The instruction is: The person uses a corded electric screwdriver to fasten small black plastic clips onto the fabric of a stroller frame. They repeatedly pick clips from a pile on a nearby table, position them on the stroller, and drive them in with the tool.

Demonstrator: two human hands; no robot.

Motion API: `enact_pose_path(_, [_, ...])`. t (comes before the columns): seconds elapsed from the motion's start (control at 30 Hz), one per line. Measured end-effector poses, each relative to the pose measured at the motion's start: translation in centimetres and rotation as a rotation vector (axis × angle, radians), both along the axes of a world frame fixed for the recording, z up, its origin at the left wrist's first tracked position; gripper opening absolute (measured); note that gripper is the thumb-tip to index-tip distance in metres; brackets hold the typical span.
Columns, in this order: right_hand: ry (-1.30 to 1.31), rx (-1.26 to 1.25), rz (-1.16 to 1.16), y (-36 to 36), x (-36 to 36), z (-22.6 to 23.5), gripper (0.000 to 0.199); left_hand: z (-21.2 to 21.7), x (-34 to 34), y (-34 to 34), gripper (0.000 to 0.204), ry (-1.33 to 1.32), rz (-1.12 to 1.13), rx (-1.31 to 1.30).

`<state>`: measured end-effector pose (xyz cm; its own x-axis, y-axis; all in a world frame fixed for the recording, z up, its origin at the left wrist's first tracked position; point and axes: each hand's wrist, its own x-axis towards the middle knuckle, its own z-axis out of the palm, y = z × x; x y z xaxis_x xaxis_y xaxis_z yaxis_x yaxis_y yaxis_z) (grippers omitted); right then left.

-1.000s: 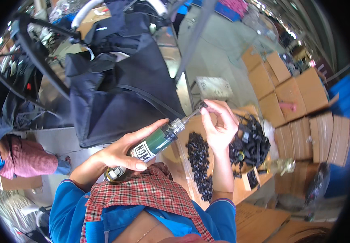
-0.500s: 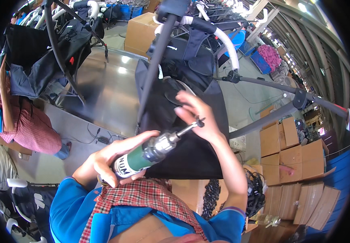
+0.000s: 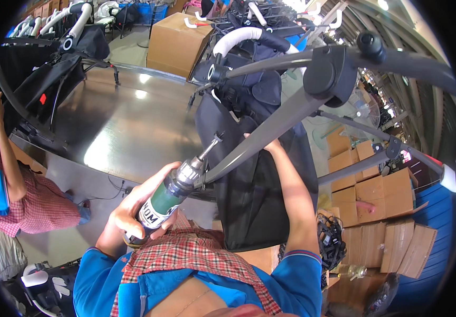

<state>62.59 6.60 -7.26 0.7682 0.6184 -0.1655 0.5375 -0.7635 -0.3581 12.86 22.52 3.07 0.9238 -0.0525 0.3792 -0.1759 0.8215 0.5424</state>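
Green-bodied pneumatic screwdriver with a chromed nose [image 3: 172, 193] sits at near centre, its slim bit [image 3: 210, 148] angled up and to the right toward the grey metal frame tube [image 3: 270, 132] of a black fabric stroller [image 3: 259, 174]. Left hand [image 3: 135, 208] has its fingers wrapped closed around the tool's body. Right hand [image 3: 271, 146] reaches behind the tube; whether its fingers grip cannot be told. Good practice, judged from this pose: keep the bit in line with the fastener and steady the frame before driving.
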Motion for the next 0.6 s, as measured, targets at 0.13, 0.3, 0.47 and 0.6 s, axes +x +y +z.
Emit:
enact_pose_path(0.13, [-0.158,-0.039,-0.08,-0.6,-1.1,1.8,0.08,-0.5,-0.3,0.5,0.127,-0.046,0.022,0.025])
enact_pose_path(0.3, [-0.336,0.301,-0.112,0.6,-7.6,9.3,0.042,-0.3,-0.2,0.7,0.125,-0.084,0.002,-0.011])
enact_pose_path(0.47, [-0.507,1.033,0.254,1.3,-8.9,21.5,0.028,-0.4,0.5,0.7,0.123,-0.093,0.014,-0.03])
enact_pose_path(0.6, [-0.25,1.356,0.422,3.5,-21.1,32.0,0.02,0.0,1.0,0.6,0.121,-0.051,0.06,-0.044])
